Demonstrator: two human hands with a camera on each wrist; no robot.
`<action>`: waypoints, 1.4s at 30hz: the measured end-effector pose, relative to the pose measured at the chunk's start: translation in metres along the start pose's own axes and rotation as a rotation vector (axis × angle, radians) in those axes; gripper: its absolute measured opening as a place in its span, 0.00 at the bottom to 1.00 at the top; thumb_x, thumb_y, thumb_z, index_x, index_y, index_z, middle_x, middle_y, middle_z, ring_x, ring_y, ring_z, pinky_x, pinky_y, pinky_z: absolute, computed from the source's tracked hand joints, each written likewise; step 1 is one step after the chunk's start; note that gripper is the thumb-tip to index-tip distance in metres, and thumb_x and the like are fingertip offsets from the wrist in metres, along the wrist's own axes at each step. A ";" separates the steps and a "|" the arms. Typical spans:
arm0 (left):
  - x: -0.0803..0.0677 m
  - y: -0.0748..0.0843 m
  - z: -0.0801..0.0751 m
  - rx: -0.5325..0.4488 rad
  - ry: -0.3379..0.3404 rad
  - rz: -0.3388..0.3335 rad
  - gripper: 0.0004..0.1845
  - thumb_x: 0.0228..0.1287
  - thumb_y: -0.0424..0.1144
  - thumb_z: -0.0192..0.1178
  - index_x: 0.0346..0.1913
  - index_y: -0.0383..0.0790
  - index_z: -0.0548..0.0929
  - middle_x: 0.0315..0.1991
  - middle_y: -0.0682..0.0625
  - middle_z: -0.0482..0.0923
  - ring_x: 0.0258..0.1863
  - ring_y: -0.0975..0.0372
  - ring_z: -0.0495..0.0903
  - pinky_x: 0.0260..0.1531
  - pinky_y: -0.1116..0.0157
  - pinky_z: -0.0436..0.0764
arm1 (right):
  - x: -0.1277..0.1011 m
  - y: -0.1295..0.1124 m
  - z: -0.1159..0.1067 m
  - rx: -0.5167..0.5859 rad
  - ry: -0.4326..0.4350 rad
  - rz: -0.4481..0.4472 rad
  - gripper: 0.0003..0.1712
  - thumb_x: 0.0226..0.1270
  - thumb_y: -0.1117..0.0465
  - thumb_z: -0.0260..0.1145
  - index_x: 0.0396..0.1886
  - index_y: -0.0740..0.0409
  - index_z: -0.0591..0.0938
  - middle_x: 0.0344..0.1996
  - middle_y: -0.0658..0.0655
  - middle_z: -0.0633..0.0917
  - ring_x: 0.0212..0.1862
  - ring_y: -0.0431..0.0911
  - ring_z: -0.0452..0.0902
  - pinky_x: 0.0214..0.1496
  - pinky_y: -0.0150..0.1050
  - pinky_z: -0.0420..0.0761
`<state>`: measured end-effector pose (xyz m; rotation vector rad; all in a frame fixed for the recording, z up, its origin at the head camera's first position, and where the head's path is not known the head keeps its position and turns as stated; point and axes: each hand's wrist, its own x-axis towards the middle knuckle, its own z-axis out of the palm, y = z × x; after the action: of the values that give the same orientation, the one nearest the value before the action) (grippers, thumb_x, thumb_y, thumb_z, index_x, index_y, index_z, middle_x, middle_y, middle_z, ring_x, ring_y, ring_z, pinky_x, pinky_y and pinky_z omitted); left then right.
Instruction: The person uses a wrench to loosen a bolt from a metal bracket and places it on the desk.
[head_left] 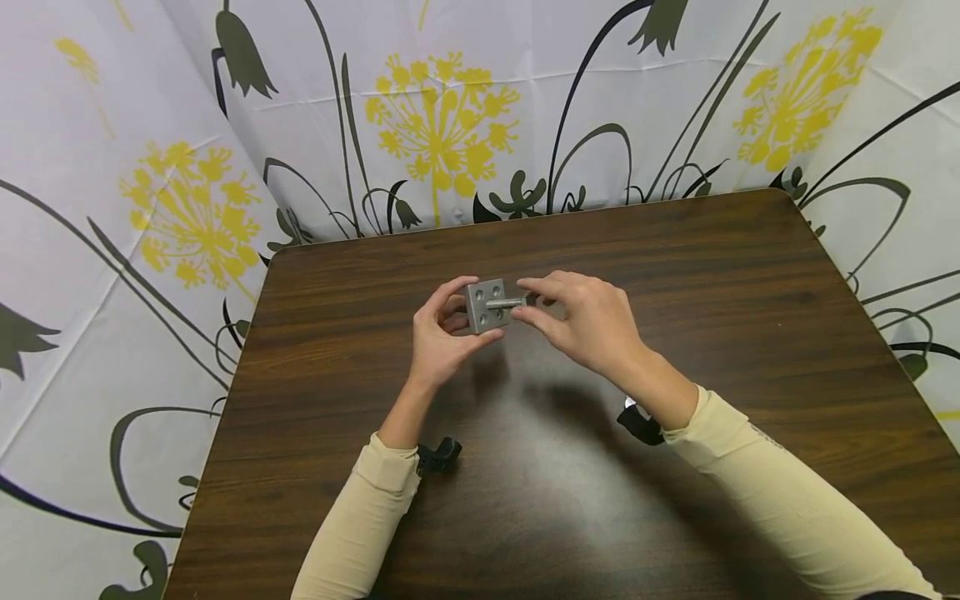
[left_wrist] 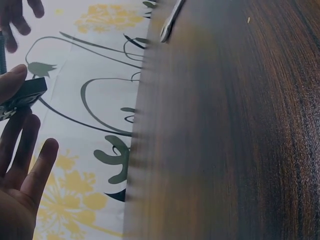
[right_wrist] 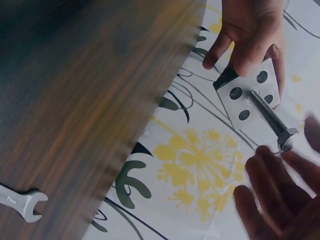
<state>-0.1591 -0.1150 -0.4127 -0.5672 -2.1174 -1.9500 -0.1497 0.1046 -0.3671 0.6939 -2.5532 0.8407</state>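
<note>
My left hand [head_left: 442,342] grips a grey metal block [right_wrist: 237,110] by its edges, thumb on one side and fingers on the other. Round holes show in the block's face. From the block's middle hole a hex bolt [right_wrist: 270,114] sticks out, its threads bare and its head toward my right hand [head_left: 588,317]. The right fingers [right_wrist: 270,175] are spread around the bolt head, close to it, with the thumb standing off to the side. Both hands hold this work above the table.
An open-end wrench [right_wrist: 25,202] lies on the dark wooden table [head_left: 570,517]. Behind the table's far edge hangs a white curtain [head_left: 570,92] with yellow and grey flowers. Dark straps [head_left: 438,456] sit at both wrists.
</note>
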 end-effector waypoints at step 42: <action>0.003 -0.003 0.003 -0.112 -0.005 0.014 0.38 0.37 0.10 0.71 0.58 0.22 0.73 0.41 0.39 0.76 0.41 0.51 0.85 0.41 0.58 0.84 | 0.000 0.003 0.001 0.065 0.001 0.048 0.14 0.65 0.49 0.70 0.46 0.48 0.89 0.29 0.45 0.87 0.24 0.38 0.76 0.18 0.38 0.69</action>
<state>-0.1624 -0.1117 -0.4148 -0.6060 -2.0121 -2.0714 -0.1519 0.1064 -0.3693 0.6534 -2.5606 0.9439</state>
